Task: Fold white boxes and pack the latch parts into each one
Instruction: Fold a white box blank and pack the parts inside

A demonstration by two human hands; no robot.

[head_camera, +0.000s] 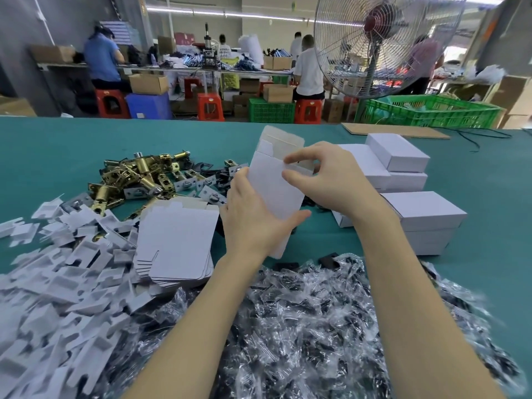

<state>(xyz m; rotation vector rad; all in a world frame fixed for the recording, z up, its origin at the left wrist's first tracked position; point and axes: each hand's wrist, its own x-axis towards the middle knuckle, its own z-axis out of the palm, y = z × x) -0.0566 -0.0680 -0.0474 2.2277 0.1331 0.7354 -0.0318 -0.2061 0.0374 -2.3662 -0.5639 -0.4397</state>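
A flat white box blank [275, 185] is held upright above the green table [72, 148], its top flaps open. My left hand [253, 217] grips its lower left side, thumb across the front. My right hand [325, 174] pinches its upper right edge with fingers curled. A stack of flat white blanks [175, 243] lies left of my left hand. Brass and silver latch parts [149, 177] are heaped behind that stack. Folded white boxes [403, 171] are stacked to the right.
White card inserts [57, 277] are piled at the near left. Clear bags with black parts [316, 318] fill the near middle under my forearms. A cardboard sheet [394, 131] lies at the far right edge. A large fan [380, 44], crates and seated workers are beyond the table.
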